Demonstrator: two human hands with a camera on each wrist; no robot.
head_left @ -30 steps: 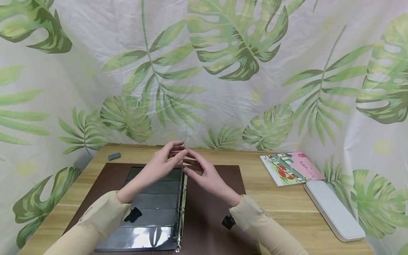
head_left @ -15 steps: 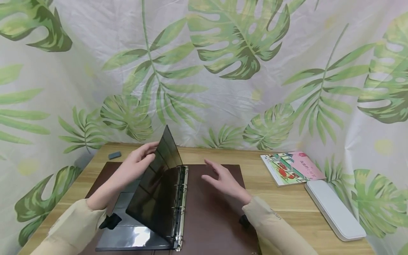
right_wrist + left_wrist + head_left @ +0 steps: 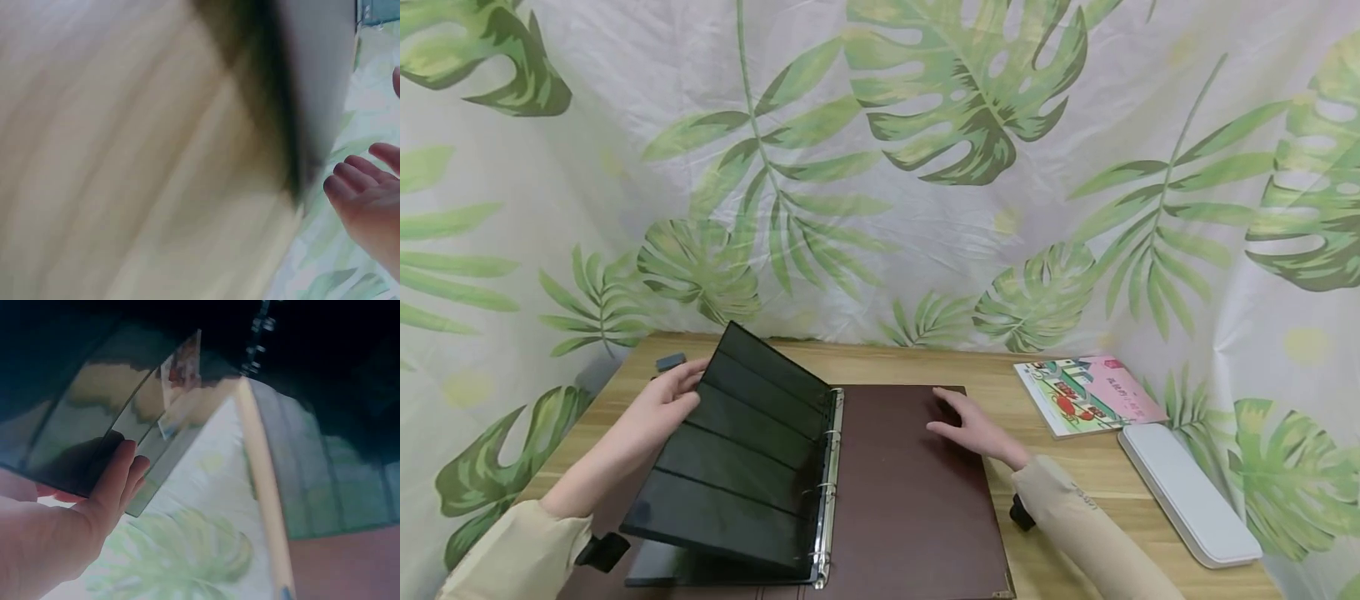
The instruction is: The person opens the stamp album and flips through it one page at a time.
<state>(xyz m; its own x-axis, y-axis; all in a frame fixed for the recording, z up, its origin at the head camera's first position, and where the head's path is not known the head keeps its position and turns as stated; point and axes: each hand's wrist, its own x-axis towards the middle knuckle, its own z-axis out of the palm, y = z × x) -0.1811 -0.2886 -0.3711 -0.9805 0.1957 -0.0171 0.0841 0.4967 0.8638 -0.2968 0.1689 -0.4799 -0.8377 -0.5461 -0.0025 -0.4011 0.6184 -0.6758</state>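
A brown ring binder [image 3: 910, 492] lies spread on the wooden table, its metal rings [image 3: 828, 492] running down the middle. Tilted up over the left side is a black pocket page [image 3: 737, 450] with several horizontal bands. My left hand [image 3: 655, 425] holds this page by its outer left edge. In the left wrist view the edge of the page [image 3: 134, 500] passes between the thumb and fingers of the left hand [image 3: 75, 531]. My right hand [image 3: 973, 429] is over the binder's right edge, fingers relaxed and holding nothing. The right wrist view shows the right hand [image 3: 369, 200] with fingers spread.
A picture book [image 3: 1093, 396] lies at the back right, and a long white case [image 3: 1191, 496] is in front of it. At the back left sits a small grey-blue block [image 3: 671, 362]. A leaf-patterned curtain [image 3: 940, 250] hangs behind the table [image 3: 1060, 500].
My left hand has brought the black page from upright over the rings down towards the left. The right hand has left the page and moved right, to the binder's edge.
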